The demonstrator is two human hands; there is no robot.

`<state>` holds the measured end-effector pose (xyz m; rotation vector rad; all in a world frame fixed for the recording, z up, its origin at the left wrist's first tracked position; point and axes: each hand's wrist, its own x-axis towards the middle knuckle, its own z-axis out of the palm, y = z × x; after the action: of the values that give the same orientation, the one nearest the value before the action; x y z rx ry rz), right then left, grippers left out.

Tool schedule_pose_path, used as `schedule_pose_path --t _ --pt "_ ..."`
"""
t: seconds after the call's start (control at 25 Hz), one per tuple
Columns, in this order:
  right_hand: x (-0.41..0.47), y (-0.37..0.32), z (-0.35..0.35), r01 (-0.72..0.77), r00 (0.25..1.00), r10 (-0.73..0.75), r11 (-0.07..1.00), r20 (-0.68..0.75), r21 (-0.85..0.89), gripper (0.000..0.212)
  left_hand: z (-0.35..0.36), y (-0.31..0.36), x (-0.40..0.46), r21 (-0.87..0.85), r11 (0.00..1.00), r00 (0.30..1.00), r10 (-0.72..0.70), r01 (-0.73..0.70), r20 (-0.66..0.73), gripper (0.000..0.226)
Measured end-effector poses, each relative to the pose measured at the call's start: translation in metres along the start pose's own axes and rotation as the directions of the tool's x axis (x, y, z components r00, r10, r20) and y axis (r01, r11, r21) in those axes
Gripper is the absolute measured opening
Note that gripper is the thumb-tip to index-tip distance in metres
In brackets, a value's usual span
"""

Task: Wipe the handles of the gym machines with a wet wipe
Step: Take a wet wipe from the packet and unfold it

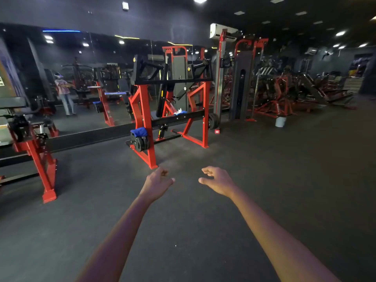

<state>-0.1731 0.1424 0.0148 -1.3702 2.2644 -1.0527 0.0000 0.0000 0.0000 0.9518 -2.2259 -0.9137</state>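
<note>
A red and black plate-loaded gym machine (173, 94) stands ahead of me on the dark floor, its black handle arms (149, 68) raised at the top. A white wipe on a blue pack (180, 112) lies on the machine's black cross beam. My left hand (157, 181) and my right hand (216, 180) are stretched out over the floor, well short of the machine. Both hang with loosely curled fingers and hold nothing.
A blue cloth (139, 131) lies over the weight plates (140, 142) at the machine's left foot. Another red machine (34, 151) stands at the left, a cable tower (241, 78) and a white bucket (280, 121) to the right. A mirror wall (81, 78) runs behind.
</note>
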Motion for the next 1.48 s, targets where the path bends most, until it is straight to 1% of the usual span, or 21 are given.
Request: schedule_pose_path --t 0.16,0.24,0.36,0.48,0.6,0.72,0.8,0.92,1.04,1.2,1.32,1.48 --pt "0.045 0.023 0.004 -0.004 1.0 0.004 1.0 0.004 0.016 0.053 0.02 -0.012 0.044 -0.003 1.0 1.0 -0.013 0.013 0.017 0.038" --pt "0.077 0.041 0.007 -0.031 1.0 0.031 0.999 0.005 0.025 0.053 0.036 -0.017 0.073 0.007 1.0 0.999 -0.024 0.024 0.023 0.039" --pt "0.141 0.071 0.002 -0.023 1.0 0.022 0.999 0.019 0.03 0.053 0.057 -0.024 0.134 0.042 0.999 1.0 0.002 -0.002 0.015 0.041" --pt "0.219 0.091 -0.02 -0.014 1.0 0.013 0.998 0.022 0.056 0.055 0.075 -0.021 0.217 0.022 1.0 1.0 0.002 -0.002 -0.027 0.039" --pt "0.303 0.108 -0.046 -0.002 1.0 0.002 0.997 -0.006 0.076 0.056 0.094 -0.011 0.298 -0.009 1.0 0.998 0.006 -0.006 -0.065 0.037" --pt "0.378 0.124 -0.057 -0.009 1.0 0.009 0.995 0.002 0.097 0.056 0.113 -0.014 0.366 -0.024 1.0 0.998 -0.021 0.019 -0.065 0.036" --pt "0.42 0.136 -0.055 -0.013 0.999 0.011 0.996 0.033 0.089 0.056 0.127 -0.025 0.408 -0.028 0.999 0.997 -0.039 0.037 -0.064 0.036" --pt "0.504 0.16 -0.052 -0.012 1.0 0.01 0.996 0.03 0.087 0.054 0.148 -0.05 0.486 -0.035 0.998 0.997 -0.057 0.055 -0.056 0.036" --pt "0.595 0.178 -0.045 0.004 1.0 -0.006 0.996 0.016 0.092 0.05 0.158 -0.076 0.572 -0.031 0.999 0.997 -0.043 0.041 -0.061 0.037" --pt "0.724 0.19 -0.039 -0.009 1.0 0.007 0.995 0.021 0.099 0.047 0.158 -0.1 0.709 -0.045 0.998 0.998 -0.054 0.052 -0.043 0.039" --pt "0.822 0.196 -0.049 -0.009 1.0 0.011 0.992 -0.014 0.122 0.044 0.165 -0.104 0.81 -0.017 0.999 0.998 -0.031 0.03 -0.055 0.04" --pt "0.935 0.227 -0.051 -0.032 0.999 0.033 0.993 -0.011 0.11 0.042 0.197 -0.124 0.911 -0.015 0.999 0.999 -0.044 0.044 0.018 0.038"
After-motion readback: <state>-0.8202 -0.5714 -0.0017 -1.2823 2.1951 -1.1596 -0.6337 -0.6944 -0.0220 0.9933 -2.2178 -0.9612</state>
